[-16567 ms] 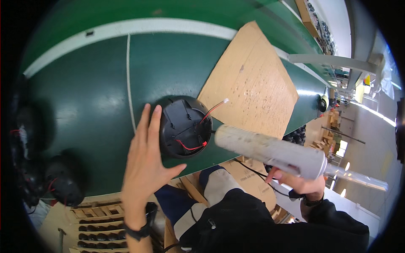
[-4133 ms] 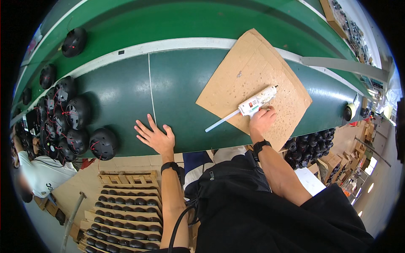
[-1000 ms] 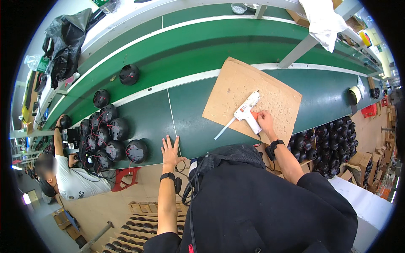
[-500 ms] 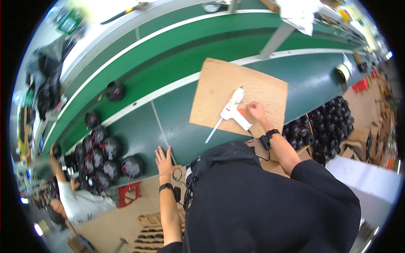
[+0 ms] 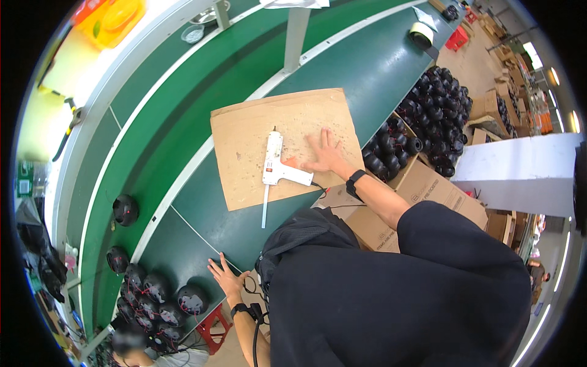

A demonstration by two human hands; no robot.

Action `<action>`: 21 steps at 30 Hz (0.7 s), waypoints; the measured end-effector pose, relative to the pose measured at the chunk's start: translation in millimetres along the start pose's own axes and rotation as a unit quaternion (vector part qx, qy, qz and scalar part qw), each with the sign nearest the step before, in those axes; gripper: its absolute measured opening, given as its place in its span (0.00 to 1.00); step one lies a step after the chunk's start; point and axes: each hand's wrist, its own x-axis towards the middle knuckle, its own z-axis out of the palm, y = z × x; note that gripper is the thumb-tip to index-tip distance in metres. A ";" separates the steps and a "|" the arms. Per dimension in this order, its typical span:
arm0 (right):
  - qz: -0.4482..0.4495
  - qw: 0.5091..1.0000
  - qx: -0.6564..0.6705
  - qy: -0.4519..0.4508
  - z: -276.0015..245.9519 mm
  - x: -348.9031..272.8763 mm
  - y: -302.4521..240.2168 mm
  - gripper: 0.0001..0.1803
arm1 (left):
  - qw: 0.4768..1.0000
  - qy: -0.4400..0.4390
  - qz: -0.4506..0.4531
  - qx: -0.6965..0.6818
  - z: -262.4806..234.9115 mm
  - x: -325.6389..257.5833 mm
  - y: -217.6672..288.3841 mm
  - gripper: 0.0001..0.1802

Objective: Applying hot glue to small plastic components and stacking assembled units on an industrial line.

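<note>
A white hot glue gun (image 5: pixel 274 160) lies on its side on a flat sheet of cardboard (image 5: pixel 244 131), with a long glue stick (image 5: pixel 265 208) poking out of its back end. Just right of its handle, my right hand (image 5: pixel 326 154) rests on the cardboard, fingers spread and holding nothing. My left hand (image 5: pixel 227 280) is at the near edge of the green workbench (image 5: pixel 202 208), its fingers stretched apart and nothing in them. Left of that hand stands a round black part (image 5: pixel 192 300) with red wires, beside several more like it (image 5: pixel 153 300).
Two black round parts (image 5: pixel 125 210) sit on the green belt beyond the bench. Boxes (image 5: pixel 422 199) and heaped black parts (image 5: pixel 437 110) stand at right. A tape roll (image 5: pixel 420 37) lies at the bench's far end. A co-worker (image 5: pixel 137 345) is at lower left. A metal post (image 5: pixel 295 43) rises behind the cardboard.
My view has swung to the right, so the bench and cardboard appear shifted left. My right hand has gone from curled fingers to spread ones on the cardboard. My left hand stays open by the edge.
</note>
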 end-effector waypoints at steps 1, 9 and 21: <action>-0.013 0.999 -0.020 -0.022 -1.4 0.6 1.4 0.62 | 1.000 0.002 -0.003 -0.001 0.1 -0.1 -0.6 0.74; -0.001 0.995 -0.058 -0.078 2.2 7.2 1.9 0.69 | 1.000 0.007 0.012 -0.012 2.1 -0.3 -1.6 0.73; 0.026 0.997 -0.001 -0.071 1.5 20.9 -22.9 0.74 | 0.999 0.014 0.002 -0.029 6.2 -6.0 -9.8 0.72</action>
